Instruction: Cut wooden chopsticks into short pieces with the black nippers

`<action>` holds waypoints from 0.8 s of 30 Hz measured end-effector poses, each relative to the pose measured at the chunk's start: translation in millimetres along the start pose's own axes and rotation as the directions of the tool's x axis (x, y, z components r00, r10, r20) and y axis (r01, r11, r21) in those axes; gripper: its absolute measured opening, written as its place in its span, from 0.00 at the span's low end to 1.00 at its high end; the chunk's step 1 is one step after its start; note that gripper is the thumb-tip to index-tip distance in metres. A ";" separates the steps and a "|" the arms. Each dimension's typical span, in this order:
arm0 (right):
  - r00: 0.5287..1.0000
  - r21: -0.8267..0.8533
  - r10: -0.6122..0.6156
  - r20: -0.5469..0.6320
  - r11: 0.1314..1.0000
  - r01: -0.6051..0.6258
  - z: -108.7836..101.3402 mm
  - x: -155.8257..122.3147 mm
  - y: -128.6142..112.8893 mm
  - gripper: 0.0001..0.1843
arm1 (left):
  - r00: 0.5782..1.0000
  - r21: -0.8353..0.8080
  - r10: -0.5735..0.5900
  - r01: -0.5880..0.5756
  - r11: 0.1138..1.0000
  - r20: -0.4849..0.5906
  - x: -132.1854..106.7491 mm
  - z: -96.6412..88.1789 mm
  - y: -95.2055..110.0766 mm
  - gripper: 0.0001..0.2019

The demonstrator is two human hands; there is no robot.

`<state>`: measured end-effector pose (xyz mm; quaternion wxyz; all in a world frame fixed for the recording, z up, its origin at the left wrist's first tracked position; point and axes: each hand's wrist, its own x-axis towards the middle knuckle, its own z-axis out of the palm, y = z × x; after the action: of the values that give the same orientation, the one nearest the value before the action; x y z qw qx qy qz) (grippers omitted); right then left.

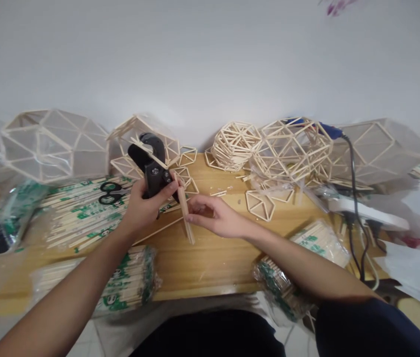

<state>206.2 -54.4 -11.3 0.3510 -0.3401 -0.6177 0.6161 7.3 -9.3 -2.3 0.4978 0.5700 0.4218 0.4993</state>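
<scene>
My left hand (143,206) is closed around a black hand cutter (153,171), its curved handles pointing up and away from me. By that hand's thumb, a small bunch of thin wooden sticks (184,210) hangs down at a slant over the table. My right hand (213,215) pinches the side of these sticks with thumb and fingers. The cutter's jaws are partly hidden behind my left hand and the sticks. A single long stick (159,231) lies on the table just behind the bunch.
Stick-frame domes (291,153) line the wall, some covered in translucent sheet (53,148). Wrapped chopsticks (87,213) and black scissors (111,193) lie left; chopstick packs (128,280) sit near the front edge. A blue corded tool (330,131) and a power strip (369,213) are right.
</scene>
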 end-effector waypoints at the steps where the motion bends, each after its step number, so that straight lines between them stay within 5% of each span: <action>1: 1.000 0.025 0.003 -0.001 1.000 -0.003 -2.6 -0.1 -0.5 0.09 | 1.000 0.006 0.006 -0.006 1.000 0.011 0.1 -1.1 0.3 0.15; 6: 0.971 0.158 0.088 -0.223 0.986 -0.053 -25.2 1.8 1.7 0.06 | 0.995 0.201 0.052 -0.069 0.977 0.085 -1.1 -10.6 0.2 0.15; 9: 0.934 -0.120 0.002 -0.357 0.992 -0.048 -37.9 1.3 1.5 0.02 | 0.993 0.345 0.083 -0.105 0.933 0.078 -1.6 -15.2 -3.1 0.16; 13: 0.984 -0.585 -0.097 -0.150 0.811 -0.009 -37.9 -1.3 6.7 0.03 | 0.992 0.363 0.089 -0.115 0.925 0.086 -0.8 -16.1 -7.5 0.17; 18: 0.993 -0.781 -0.099 0.070 0.613 0.117 -28.6 0.2 22.3 0.04 | 0.989 0.392 0.119 -0.143 0.909 0.085 0.5 -16.7 -8.6 0.16; 21: 0.992 -0.714 -0.129 0.003 0.694 0.092 -28.7 1.0 18.8 0.06 | 0.981 0.451 0.163 -0.192 0.872 0.102 1.3 -17.8 -7.1 0.15; 24: 0.967 -0.502 -0.118 -0.225 0.865 -0.011 -33.0 0.2 5.8 0.12 | 0.962 0.532 0.215 -0.272 0.802 0.168 2.2 -18.4 -4.7 0.13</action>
<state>234.2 -37.0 -17.2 0.3427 -0.4760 -0.7163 0.3780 -10.6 -3.7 -6.5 0.2649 0.7623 0.4451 0.3880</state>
